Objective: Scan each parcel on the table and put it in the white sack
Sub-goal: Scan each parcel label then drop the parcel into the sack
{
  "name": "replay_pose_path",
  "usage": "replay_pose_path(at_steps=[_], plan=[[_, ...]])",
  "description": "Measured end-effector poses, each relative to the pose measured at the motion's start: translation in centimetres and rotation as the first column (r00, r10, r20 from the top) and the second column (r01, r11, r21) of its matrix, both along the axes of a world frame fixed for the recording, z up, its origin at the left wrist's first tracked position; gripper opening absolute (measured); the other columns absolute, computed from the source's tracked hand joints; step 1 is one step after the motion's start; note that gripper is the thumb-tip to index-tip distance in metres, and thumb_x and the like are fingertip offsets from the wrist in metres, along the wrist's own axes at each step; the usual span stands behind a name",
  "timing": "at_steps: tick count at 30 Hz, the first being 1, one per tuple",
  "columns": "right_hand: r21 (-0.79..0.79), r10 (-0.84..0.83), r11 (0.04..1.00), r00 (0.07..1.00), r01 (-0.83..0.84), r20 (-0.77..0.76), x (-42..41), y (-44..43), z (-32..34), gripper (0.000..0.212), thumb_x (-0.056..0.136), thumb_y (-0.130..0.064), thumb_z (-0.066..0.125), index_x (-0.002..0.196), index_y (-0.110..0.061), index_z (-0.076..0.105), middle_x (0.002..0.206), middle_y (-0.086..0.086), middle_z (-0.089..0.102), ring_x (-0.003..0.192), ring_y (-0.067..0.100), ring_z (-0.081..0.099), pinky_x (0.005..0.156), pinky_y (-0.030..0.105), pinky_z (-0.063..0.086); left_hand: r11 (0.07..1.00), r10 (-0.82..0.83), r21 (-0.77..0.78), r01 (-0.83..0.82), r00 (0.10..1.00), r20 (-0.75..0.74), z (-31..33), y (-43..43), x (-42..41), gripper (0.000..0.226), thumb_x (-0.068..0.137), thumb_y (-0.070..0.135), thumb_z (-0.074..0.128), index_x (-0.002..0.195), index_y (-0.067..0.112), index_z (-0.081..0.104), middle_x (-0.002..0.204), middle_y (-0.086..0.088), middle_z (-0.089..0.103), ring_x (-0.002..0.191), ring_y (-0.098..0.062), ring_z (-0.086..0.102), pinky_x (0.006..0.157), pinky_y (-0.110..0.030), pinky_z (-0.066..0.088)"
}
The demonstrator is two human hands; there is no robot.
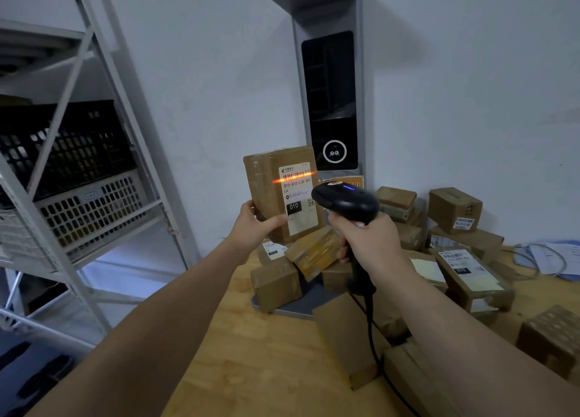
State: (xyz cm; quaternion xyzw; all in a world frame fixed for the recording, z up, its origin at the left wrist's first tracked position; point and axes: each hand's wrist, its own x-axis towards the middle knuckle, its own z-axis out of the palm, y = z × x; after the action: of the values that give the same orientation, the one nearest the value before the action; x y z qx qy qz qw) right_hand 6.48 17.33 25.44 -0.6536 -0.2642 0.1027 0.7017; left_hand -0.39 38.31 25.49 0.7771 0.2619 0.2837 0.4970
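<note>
**While the red line lies on the barcode: parcel raised, scanner aimed**

While my left hand [257,225] holds the parcel [270,190] upright above the bench [251,369], its white label [298,203] faces me. My left fingers [248,205] curl round the parcel's left edge, and the thumb presses the front face just beside the label. A red scan line [293,176] lies across the barcode at the top of the label.

My right hand [373,244] grips the handle of the black scanner [345,203], with its fingers wrapped round the handle. The scanner head sits just beside the parcel's right edge and points at the label, with a small blue light lit on top. A black cable [372,332] runs down from the handle to the bench.

On the bench, other parcels [470,275] lie heaped below and to the right of the raised one, several with labels showing. Some rest on a grey base plate [301,303]. A tall grey unit [331,103] with a dark screen stands against the wall behind the heap. Papers [552,256] lie at the bench's far right. A metal rack [103,118] on the left carries a black crate [69,143] above a white crate [94,209].
</note>
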Motion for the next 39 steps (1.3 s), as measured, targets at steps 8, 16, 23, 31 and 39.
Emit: replay_pose_path(at_steps=[8, 16, 23, 31, 39], plan=[[0.038, 0.154, 0.988, 0.984, -0.152, -0.084, -1.8, -0.1, -2.3, 0.019, 0.085, -0.021, 0.073, 0.078, -0.005, 0.065, 0.056, 0.006, 0.061, 0.048, 0.018, 0.058, 0.054, 0.031, 0.052, 0.999, 0.048, -0.022, -0.048, 0.999, -0.003, -1.3, -2.1, -3.4, 0.071, 0.083, 0.034, 0.072, 0.139, 0.016, 0.032, 0.117, 0.006, 0.05, 0.107, -0.018, 0.057, 0.071, -0.02, 0.053], [-0.006, 0.378, 0.921, 0.895, -0.39, -0.238, -7.2, 1.1, -7.4, 0.023, 0.086, -0.02, 0.071, 0.073, -0.001, 0.064, 0.057, 0.008, 0.056, 0.046, 0.018, 0.055, 0.048, 0.029, 0.048, 0.957, 0.266, -0.102, -0.272, 0.962, -0.068, -5.6, -5.7, -14.2, 0.053, 0.08, 0.029, 0.078, 0.118, 0.019, 0.042, 0.095, 0.015, 0.055, 0.089, -0.009, 0.06, 0.065, -0.017, 0.05], [-0.154, 0.528, 0.771, 0.755, -0.618, -0.388, -15.6, 2.2, -13.9, 0.014, 0.086, -0.013, 0.071, 0.086, 0.0, 0.066, 0.061, 0.009, 0.056, 0.048, 0.019, 0.054, 0.05, 0.03, 0.047, 0.857, 0.468, -0.131, -0.499, 0.858, -0.21, -11.4, -10.6, -28.0, 0.035, 0.084, 0.018, 0.074, 0.096, 0.031, 0.044, 0.089, 0.019, 0.053, 0.077, 0.005, 0.054, 0.055, -0.01, 0.049], [-0.336, 0.657, 0.513, 0.613, -0.79, -0.439, -26.9, 1.9, -21.0, 0.012, 0.086, -0.013, 0.069, 0.081, -0.007, 0.059, 0.064, 0.01, 0.054, 0.055, 0.02, 0.053, 0.055, 0.031, 0.045, 0.706, 0.559, -0.232, -0.669, 0.727, -0.397, -20.5, -15.2, -43.9, 0.055, 0.07, 0.026, 0.084, 0.115, 0.025, 0.052, 0.109, 0.004, 0.065, 0.104, -0.015, 0.064, 0.072, -0.025, 0.058], [-0.474, 0.598, 0.376, 0.599, -0.796, -0.533, -36.3, 3.9, -30.6, 0.018, 0.087, -0.022, 0.066, 0.098, -0.01, 0.06, 0.076, 0.007, 0.06, 0.064, 0.02, 0.058, 0.054, 0.029, 0.046, 0.903, 0.304, 0.223, -0.368, 0.178, -0.936, -30.3, -13.7, -51.6, 0.103, 0.066, 0.064, 0.074, 0.145, 0.018, 0.027, 0.136, -0.003, 0.04, 0.113, -0.024, 0.05, 0.084, -0.031, 0.046]])
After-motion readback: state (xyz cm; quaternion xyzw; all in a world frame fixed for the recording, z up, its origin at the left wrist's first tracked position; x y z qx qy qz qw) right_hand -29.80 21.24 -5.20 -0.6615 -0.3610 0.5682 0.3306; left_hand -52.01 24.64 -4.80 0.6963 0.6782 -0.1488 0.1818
